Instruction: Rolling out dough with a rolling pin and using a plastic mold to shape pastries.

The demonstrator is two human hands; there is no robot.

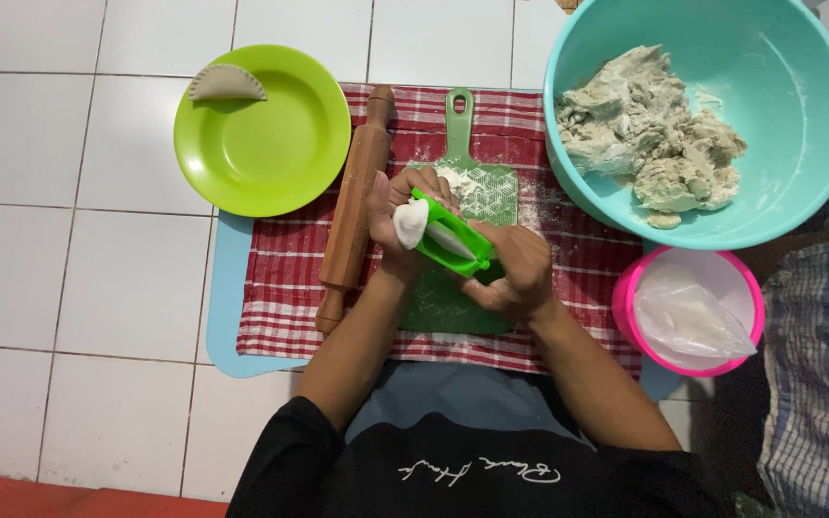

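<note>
Your left hand (397, 216) and right hand (515, 273) meet at the centre of the view over a green cutting board (462, 249), and both have their fingers closed around a bright green dumpling press (450, 233). The press is folded shut, with white dough (411, 223) bulging out of its end at your left fingers. Your right hand cups the press from five o'clock; your left clasps it from ten o'clock. The board lies on a red and white checked cloth (290, 288), which is spread over a pale blue mat (227, 297) on the white tiled floor (69, 240). Just beside your left hand, at nine o'clock, a wooden rolling pin (355, 206) lies lengthwise on the cloth. At ten o'clock a lime green plate (271, 144) carries one finished half-moon dumpling (227, 84) on its far rim. At two o'clock sits a large turquoise bowl (798, 163) with a rough mass of greyish filling (645, 134) in it. At four o'clock, near your right forearm, a small pink bowl (626, 321) holds a crumpled clear plastic bag (688, 317). A blue and white checked fabric (817, 374) lies at the right edge.
</note>
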